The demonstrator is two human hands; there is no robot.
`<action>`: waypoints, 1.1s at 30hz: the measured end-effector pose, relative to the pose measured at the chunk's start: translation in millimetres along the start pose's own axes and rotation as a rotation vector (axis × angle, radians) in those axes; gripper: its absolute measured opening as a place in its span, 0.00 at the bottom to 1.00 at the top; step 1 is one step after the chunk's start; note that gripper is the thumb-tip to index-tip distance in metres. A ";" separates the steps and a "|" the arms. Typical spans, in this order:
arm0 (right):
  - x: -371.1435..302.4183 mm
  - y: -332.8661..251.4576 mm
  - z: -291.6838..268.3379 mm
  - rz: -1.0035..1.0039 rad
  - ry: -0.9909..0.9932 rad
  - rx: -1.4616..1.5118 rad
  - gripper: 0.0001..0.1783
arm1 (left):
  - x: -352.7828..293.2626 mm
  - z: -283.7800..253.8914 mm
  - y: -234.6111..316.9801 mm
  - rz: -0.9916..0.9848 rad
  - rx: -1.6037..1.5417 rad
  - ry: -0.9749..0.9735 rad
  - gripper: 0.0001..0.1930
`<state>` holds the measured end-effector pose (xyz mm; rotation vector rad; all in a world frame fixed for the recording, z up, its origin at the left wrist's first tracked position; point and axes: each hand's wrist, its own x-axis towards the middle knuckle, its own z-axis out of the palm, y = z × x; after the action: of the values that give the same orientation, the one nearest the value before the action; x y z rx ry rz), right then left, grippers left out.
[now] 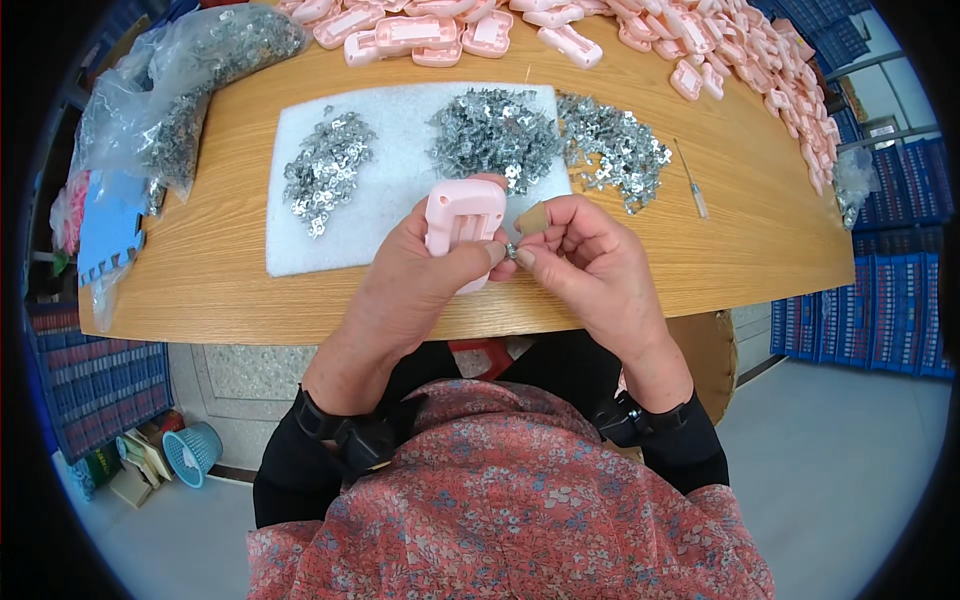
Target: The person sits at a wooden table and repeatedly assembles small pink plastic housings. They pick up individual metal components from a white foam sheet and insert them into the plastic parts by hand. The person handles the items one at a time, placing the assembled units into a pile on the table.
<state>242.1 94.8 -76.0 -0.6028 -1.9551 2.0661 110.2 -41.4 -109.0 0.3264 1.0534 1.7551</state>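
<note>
My left hand (405, 265) is closed around a pink plastic casing (466, 200), tilted so its battery-like slots show, with the thumb across its lower right side. Close beside the casing, my right hand (605, 265) pinches a small shiny metal piece (511, 252) between thumb and fingers; its exact shape is too small to tell. A tan wrap (533, 219) shows at a right fingertip. Behind the hands lies a white padded sheet (400, 130), bearing a left pile of metal clips (330, 170) and a larger middle pile (495, 135).
A third metal-clip pile (615, 150) lies right of the sheet, beside a screwdriver (692, 185). Pink casings (700, 40) heap along the table's far edge. Clear bags (200, 80) and a blue foam mat (108, 220) sit left. Blue crates (860, 310) stand beyond the wooden table (760, 260).
</note>
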 end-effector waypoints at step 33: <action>17.3 -8.8 9.9 -0.501 0.085 -1.028 0.11 | 0.5 0.5 -9.2 -0.344 -0.124 -0.041 0.27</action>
<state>221.3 94.3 -69.4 -0.2804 -2.6622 0.6518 116.1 -39.8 -116.0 0.0953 0.9063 1.4892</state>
